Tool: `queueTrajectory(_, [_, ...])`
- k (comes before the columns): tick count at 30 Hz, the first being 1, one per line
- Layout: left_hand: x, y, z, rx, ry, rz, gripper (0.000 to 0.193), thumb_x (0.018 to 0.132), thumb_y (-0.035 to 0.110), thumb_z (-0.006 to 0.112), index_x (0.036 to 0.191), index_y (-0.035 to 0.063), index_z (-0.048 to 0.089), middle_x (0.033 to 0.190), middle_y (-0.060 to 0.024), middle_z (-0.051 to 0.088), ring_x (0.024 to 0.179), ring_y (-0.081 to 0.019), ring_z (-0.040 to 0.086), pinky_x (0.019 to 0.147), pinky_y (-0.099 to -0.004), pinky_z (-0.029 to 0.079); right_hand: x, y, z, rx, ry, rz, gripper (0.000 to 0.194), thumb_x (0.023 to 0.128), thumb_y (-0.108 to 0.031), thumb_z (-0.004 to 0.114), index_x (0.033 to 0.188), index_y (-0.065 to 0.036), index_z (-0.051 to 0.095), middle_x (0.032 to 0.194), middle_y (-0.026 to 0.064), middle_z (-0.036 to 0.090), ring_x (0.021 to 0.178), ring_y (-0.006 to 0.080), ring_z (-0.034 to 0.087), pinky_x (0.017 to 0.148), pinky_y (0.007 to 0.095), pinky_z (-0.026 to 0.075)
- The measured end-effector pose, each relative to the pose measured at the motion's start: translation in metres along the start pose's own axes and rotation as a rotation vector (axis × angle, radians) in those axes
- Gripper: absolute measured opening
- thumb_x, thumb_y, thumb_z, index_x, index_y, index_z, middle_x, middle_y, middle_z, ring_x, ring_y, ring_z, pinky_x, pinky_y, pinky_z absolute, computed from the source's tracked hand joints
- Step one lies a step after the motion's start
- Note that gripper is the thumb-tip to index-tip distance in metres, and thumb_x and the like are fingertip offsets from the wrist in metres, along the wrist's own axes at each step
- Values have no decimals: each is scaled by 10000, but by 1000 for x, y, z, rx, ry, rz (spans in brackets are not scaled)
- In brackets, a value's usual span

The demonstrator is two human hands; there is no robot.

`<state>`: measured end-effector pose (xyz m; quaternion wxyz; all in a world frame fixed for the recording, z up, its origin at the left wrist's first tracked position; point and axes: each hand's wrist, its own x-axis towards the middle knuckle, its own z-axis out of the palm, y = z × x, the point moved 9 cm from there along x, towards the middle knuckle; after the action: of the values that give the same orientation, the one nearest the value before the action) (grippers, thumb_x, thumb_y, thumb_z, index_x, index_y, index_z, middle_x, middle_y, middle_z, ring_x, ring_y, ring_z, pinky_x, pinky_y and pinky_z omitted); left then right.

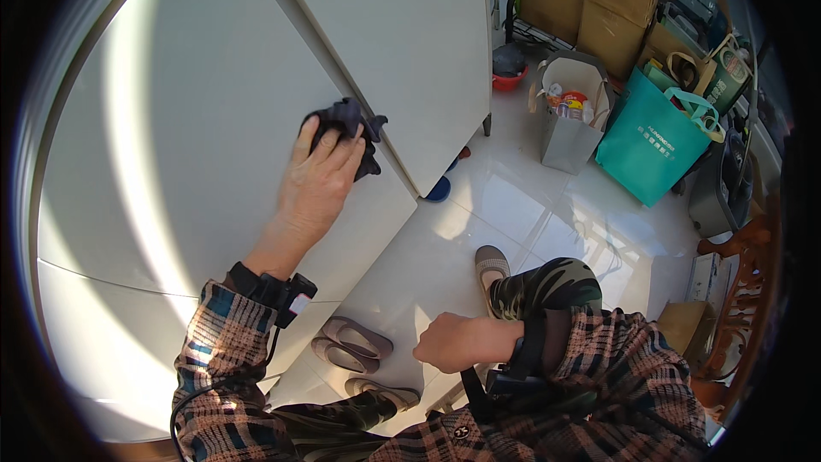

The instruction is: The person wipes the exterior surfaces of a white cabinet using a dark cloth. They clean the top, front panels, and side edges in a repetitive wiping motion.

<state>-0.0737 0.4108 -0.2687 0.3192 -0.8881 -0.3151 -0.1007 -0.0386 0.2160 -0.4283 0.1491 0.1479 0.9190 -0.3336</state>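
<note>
My left hand (pixel 324 173) presses a crumpled dark cloth (pixel 349 117) against a pale, smooth cabinet door (pixel 211 122), close to the gap beside a second door panel (pixel 410 45). The fingers are spread over the cloth. A black strap with a small device (pixel 296 301) is on the left wrist. My right hand (pixel 449 341) is curled in a loose fist in front of my body, above the floor, with nothing visible in it. It too has a black wrist strap. Whatever may lie inside the right fist is hidden.
Flat shoes (pixel 351 343) stand on the tiled floor by the cabinet's base. A blue slipper (pixel 439 190) shows under the panel. Beyond are a red basin (pixel 510 80), a grey paper bag (pixel 564 141), a teal bag (pixel 654 141), cardboard boxes (pixel 612 25) and a wooden chair (pixel 744 301).
</note>
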Motion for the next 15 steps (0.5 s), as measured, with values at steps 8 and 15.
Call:
queueTrajectory(8, [57,-113,-184,408,462,-345,552,834,91,672,1367,150,538,1460,-29,472,1369,-257,396,1152,-558,184,0,-3,-15,-60,40,18,178,739,-67,593,844,-9,724,856,156,708,820,359,682,692,441,532])
queueTrajectory(15, [-57,6,-6,77,-168,-83,468,781,67,597,1248,53,602,1382,-49,548,1189,-232,535,1136,-498,246,1,7,-11,-46,27,67,181,737,-59,599,855,-13,729,868,152,710,839,353,686,696,439,535])
